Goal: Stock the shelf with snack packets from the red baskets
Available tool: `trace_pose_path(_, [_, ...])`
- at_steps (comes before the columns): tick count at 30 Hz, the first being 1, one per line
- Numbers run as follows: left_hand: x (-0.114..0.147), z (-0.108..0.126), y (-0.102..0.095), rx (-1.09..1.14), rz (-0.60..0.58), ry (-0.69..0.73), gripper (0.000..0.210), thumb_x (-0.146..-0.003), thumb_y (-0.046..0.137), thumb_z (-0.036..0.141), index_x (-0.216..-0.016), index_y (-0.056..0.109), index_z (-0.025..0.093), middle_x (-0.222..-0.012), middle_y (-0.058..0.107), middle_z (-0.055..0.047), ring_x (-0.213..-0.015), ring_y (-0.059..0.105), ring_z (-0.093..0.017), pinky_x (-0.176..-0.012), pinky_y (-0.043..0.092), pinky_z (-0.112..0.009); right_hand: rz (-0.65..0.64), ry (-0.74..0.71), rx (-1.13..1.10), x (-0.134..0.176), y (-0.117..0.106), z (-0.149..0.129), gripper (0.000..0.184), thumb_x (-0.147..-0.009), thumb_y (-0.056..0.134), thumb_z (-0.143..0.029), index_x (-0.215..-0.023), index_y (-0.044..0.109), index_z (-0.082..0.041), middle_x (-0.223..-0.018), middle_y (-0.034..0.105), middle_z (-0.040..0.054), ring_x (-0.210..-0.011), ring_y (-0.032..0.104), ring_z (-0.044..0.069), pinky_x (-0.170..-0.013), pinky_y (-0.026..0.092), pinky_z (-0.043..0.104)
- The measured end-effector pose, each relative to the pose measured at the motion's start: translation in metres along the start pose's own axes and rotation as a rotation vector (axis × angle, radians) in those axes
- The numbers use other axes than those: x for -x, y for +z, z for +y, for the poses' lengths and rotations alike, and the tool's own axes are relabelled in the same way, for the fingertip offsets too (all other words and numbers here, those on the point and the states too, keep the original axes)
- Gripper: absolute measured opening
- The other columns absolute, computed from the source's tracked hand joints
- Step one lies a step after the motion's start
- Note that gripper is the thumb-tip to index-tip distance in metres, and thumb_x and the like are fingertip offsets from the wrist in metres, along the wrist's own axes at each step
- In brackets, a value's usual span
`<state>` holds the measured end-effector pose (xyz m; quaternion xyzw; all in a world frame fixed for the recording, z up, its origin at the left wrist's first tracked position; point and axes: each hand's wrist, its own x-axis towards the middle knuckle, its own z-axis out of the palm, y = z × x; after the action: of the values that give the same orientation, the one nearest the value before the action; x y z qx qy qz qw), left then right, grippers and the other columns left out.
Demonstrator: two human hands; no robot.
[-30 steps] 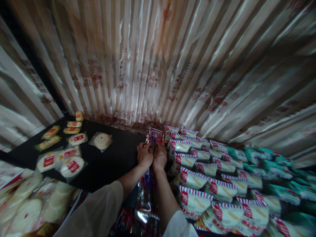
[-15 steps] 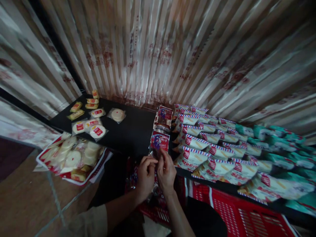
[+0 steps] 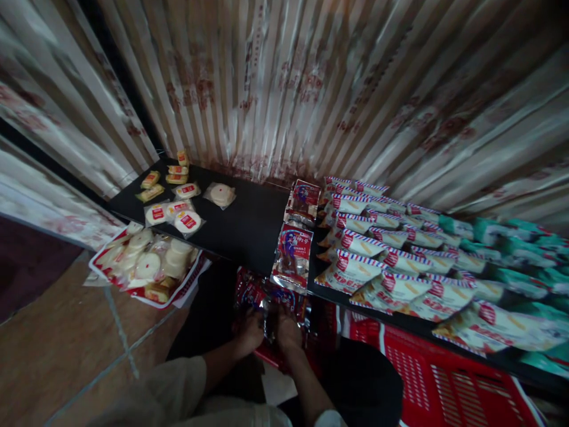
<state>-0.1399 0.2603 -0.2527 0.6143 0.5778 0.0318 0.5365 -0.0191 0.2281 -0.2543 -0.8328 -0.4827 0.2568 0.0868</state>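
Observation:
My left hand point(image 3: 249, 333) and my right hand point(image 3: 288, 330) are low in front of me, among shiny dark-red snack packets point(image 3: 252, 292) heaped in a red basket at my lap. Both hands touch the heap, but shadow and blur hide the fingers, so their grip cannot be made out. Just beyond them, on the black shelf point(image 3: 249, 228), a red and silver snack packet point(image 3: 292, 252) lies flat at the front edge. Behind it lies another packet of the same kind point(image 3: 304, 200).
White snack bags with striped tops point(image 3: 351, 267) stand in rows to the right, with green bags point(image 3: 520, 281) beyond. Wrapped round cakes point(image 3: 187, 221) lie on the left of the shelf. A tray of cakes point(image 3: 100, 267) is below it. A red basket point(image 3: 422, 367) sits under the shelf.
Both hands have moved back from the front packet on the shelf, down to the packets in the basket. That front packet now lies uncovered. The view has shifted slightly.

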Motion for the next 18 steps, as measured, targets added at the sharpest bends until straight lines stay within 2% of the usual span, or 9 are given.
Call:
trace_pose_path(4, [-0.009, -0.003, 0.004, -0.016, -0.018, -0.03, 0.025, -0.066, 0.063, 0.008, -0.089, 0.066, 0.016, -0.116, 0.06, -0.01, -0.115, 0.05, -0.021, -0.101, 0.033, -0.027, -0.026, 0.053, -0.002, 0.0, 0.007, 0.006, 0.043, -0.075, 0.04, -0.005, -0.108, 0.063, -0.018, -0.115, 0.061, 0.017, -0.111, 0.055, 0.024, -0.09, 0.041, 0.038])
trace_pose_path(9, [-0.01, -0.009, 0.003, 0.021, -0.058, -0.071, 0.021, -0.069, 0.06, 0.008, -0.088, 0.066, 0.015, -0.101, 0.067, -0.009, -0.095, 0.061, -0.02, -0.09, 0.043, -0.028, -0.106, 0.119, -0.118, -0.007, 0.01, 0.013, 0.031, -0.075, 0.045, -0.014, -0.097, 0.067, -0.017, -0.099, 0.068, 0.0156, -0.095, 0.063, 0.024, -0.082, 0.044, 0.035])
trace_pose_path(14, [-0.006, -0.006, 0.0, 0.067, 0.023, -0.087, 0.034, -0.071, 0.05, -0.002, -0.097, 0.065, 0.012, -0.11, 0.064, -0.012, -0.106, 0.057, -0.018, -0.097, 0.038, -0.025, -0.147, 0.184, -0.319, -0.014, 0.009, 0.012, 0.03, -0.078, 0.039, -0.02, -0.091, 0.066, -0.018, -0.088, 0.07, 0.0083, -0.083, 0.066, 0.018, -0.071, 0.046, 0.027])
trace_pose_path(18, [-0.004, -0.002, -0.003, 0.125, 0.11, -0.146, 0.036, -0.075, 0.047, 0.0, -0.106, 0.061, 0.012, -0.113, 0.063, -0.012, -0.108, 0.057, -0.018, -0.097, 0.038, -0.026, -0.147, 0.219, -0.476, -0.01, 0.001, 0.007, 0.028, -0.075, 0.038, -0.021, -0.084, 0.064, -0.016, -0.084, 0.07, 0.009, -0.078, 0.065, 0.018, -0.067, 0.046, 0.026])
